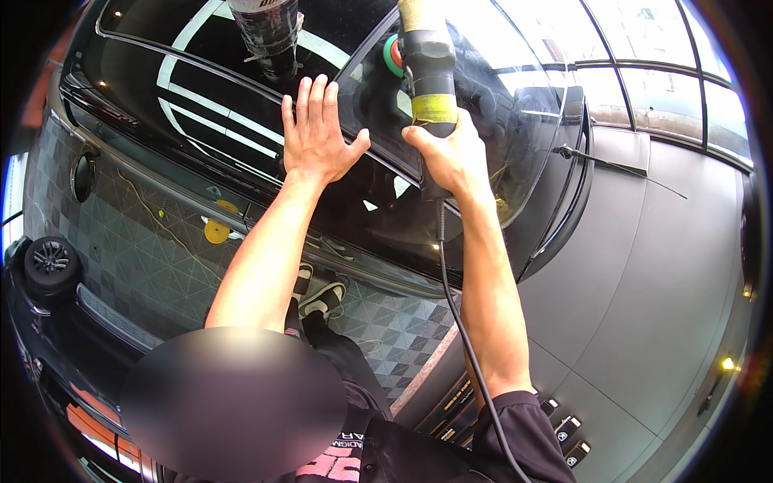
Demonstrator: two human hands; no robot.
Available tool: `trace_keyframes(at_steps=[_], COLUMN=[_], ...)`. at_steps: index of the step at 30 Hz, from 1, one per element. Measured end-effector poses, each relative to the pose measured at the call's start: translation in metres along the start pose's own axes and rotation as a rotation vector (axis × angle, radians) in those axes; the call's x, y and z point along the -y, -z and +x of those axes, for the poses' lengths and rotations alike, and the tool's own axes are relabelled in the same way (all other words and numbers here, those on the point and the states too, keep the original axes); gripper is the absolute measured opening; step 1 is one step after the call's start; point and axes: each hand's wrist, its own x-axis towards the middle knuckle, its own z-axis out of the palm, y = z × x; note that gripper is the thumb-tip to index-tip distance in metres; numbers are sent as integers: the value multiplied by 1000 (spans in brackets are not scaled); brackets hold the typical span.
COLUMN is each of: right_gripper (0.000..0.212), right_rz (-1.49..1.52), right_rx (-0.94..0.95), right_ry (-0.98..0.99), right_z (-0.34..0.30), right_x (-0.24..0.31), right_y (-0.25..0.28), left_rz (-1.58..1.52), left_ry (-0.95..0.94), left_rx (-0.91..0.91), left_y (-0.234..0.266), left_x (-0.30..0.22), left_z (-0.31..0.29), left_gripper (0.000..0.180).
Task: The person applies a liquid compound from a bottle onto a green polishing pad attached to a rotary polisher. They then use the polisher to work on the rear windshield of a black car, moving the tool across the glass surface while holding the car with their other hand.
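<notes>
My right hand is wrapped round the rear grip of a power polisher, which has a dark body with yellow tape bands. Beside its head shows part of a green and red disc; the face of the disc is hidden. A black cord runs from the grip down along my right forearm. To the left, my left hand lies with fingers spread on the glossy black car, holding nothing. The polisher is over the car's glass, which mirrors bright windows.
A dark wrapped cylinder appears beyond my left hand. A yellow round pad shows near the tiled floor. Another dark car stands at lower left. A thin wiper-like arm sticks out at right. Several small bottles are at lower right.
</notes>
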Motion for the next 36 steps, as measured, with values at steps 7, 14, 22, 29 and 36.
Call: trace_keyframes(at_steps=[7,14,22,29,36], right_gripper=[68,67,68,69,73], right_rz=[-7,44,28,34,-9], right_rx=[-60,-11,9,-9,27], right_ry=[2,43,-4,-6,-21], right_z=[-1,-13,-14,-15,-19], right_x=[-5,-12,-5,-3,1], right_y=[-3,-8,-8,-8,-9], left_rz=[6,20,21,5,-22], left_ry=[-8,1,-10,-16,-3], left_rx=[-3,5,-22,-34,-25], left_y=[0,0,-1,-1,0], left_x=[0,2,2,0,0], left_z=[1,0,0,1,0], left_gripper=[97,97,97,96,96])
